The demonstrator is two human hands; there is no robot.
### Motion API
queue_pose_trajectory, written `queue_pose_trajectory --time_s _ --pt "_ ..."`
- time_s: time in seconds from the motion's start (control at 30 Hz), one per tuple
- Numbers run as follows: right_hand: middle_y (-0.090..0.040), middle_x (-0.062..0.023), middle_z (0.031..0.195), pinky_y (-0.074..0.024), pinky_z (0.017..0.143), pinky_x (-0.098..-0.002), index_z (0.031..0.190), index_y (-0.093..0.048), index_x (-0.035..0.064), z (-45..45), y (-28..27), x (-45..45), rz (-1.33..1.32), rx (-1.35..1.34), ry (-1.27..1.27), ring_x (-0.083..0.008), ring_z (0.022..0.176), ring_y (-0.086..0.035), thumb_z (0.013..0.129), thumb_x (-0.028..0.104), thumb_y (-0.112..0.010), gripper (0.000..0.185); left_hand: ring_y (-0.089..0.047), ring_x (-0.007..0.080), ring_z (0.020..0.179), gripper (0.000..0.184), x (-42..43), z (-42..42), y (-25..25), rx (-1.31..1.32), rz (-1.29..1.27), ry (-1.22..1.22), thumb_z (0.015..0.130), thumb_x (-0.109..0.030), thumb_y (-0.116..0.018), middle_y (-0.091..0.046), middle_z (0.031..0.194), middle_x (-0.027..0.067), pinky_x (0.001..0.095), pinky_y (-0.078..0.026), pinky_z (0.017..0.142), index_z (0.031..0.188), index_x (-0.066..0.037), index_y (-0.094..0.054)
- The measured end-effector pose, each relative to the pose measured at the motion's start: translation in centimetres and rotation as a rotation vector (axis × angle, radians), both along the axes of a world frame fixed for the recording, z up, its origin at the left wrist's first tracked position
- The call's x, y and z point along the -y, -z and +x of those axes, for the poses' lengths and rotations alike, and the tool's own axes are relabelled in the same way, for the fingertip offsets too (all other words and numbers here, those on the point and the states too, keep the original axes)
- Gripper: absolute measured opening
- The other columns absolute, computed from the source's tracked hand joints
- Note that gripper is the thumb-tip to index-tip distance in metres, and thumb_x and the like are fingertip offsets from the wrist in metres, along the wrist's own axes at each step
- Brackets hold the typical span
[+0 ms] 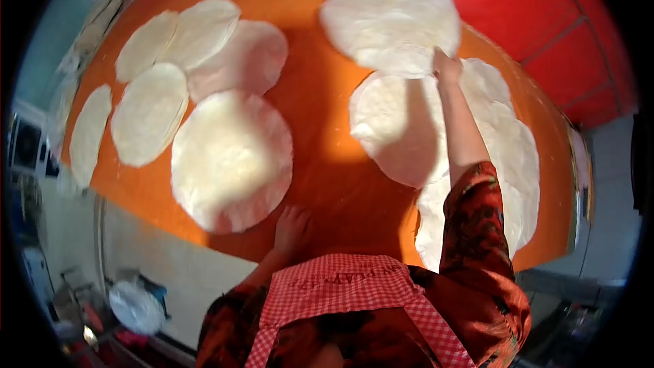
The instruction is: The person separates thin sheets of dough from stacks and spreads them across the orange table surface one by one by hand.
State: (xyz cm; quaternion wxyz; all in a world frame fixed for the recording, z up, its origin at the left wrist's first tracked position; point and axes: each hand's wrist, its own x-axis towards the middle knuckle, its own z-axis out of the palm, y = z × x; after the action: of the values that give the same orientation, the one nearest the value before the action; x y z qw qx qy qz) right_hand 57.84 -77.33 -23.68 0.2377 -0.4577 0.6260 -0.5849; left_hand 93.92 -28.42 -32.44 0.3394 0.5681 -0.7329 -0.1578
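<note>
My right hand [446,67], arm stretched out, grips the near right edge of a large round flatbread [388,17] at the far side of the orange table [320,116]. Part of that flatbread overhangs the table's far edge. Just below it lies another round flatbread [388,126], shaded by my arm. Further flatbreads [521,170] overlap to the right, partly hidden by my forearm and sleeve. My left hand [294,225] lies with fingers stretched out on the table near its front edge. Close to its left is a big round flatbread [231,157], which it does not appear to hold.
Several thin flatbreads [148,114] are spread over the table's left part, some overlapping. Red tiled-looking padding [545,27] runs behind the table. Rolled cloth [95,24] lies along the left edge. A pale plastic bag [136,305] stands on the lower left.
</note>
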Motion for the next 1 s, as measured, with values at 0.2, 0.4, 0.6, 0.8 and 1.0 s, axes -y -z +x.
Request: queue_pose_trajectory --time_s 0.2,0.4,0.6,0.8,1.0 --pt "-0.058 -0.0043 0.069 -0.0365 0.045 -0.0219 0.077 -0.057 0.0071 8.2 5.9 -17.6 0.055 0.768 -0.470 -0.0120 0.055 -0.050 0.087 0.004 -0.045 0.017 -0.054 0.0355 0.089 0.015 0.9 -0.7 -0.5 0.111 0.004 -0.036 0.075 -0.006 -0.063 -0.057 0.101 0.0150 0.0434 -0.047 0.077 0.089 -0.001 -0.062" --pt "-0.064 -0.0079 0.092 -0.0509 0.073 -0.0300 0.095 -0.060 0.0036 22.0 6.4 -30.6 0.915 0.551 -1.047 -0.0161 0.085 -0.063 0.089 0.025 -0.062 0.022 -0.053 0.0358 0.085 0.013 0.2 -0.8 0.5 0.195 0.020 -0.017 0.075 -0.006 -0.063 -0.055 0.097 0.0146 0.0436 -0.046 0.073 0.087 -0.002 -0.060" --pt "-0.062 -0.0060 0.086 -0.0472 0.067 -0.0298 0.088 -0.059 0.0032 28.5 9.7 -32.1 0.818 0.481 -0.870 -0.0158 0.077 -0.058 0.082 0.024 -0.071 0.024 -0.052 0.0354 0.082 0.013 0.7 -0.2 1.0 0.055 -0.080 0.025 0.074 -0.009 -0.065 -0.054 0.096 0.0146 0.0442 -0.046 0.073 0.085 -0.004 -0.060" --pt "-0.067 -0.0066 0.098 -0.0515 0.076 -0.0321 0.110 -0.063 0.0065 32.8 7.7 -33.4 0.881 0.361 -0.629 -0.0166 0.087 -0.063 0.083 0.016 -0.069 0.029 -0.057 0.0289 0.090 0.015 0.2 2.6 1.2 -0.317 -0.057 0.337 0.075 -0.011 -0.069 -0.061 0.095 0.0107 0.0373 -0.047 0.077 0.086 -0.006 -0.061" --pt "-0.067 -0.0063 0.095 -0.0494 0.078 -0.0299 0.103 -0.067 0.0023 36.7 0.6 -32.1 0.544 0.318 -0.631 -0.0172 0.086 -0.061 0.083 0.006 -0.064 0.021 -0.059 0.0149 0.082 0.004 -0.9 14.5 -6.1 -0.876 0.182 0.635 0.089 -0.001 -0.058 -0.062 0.089 0.0073 0.0285 -0.049 0.073 0.091 0.000 -0.061"
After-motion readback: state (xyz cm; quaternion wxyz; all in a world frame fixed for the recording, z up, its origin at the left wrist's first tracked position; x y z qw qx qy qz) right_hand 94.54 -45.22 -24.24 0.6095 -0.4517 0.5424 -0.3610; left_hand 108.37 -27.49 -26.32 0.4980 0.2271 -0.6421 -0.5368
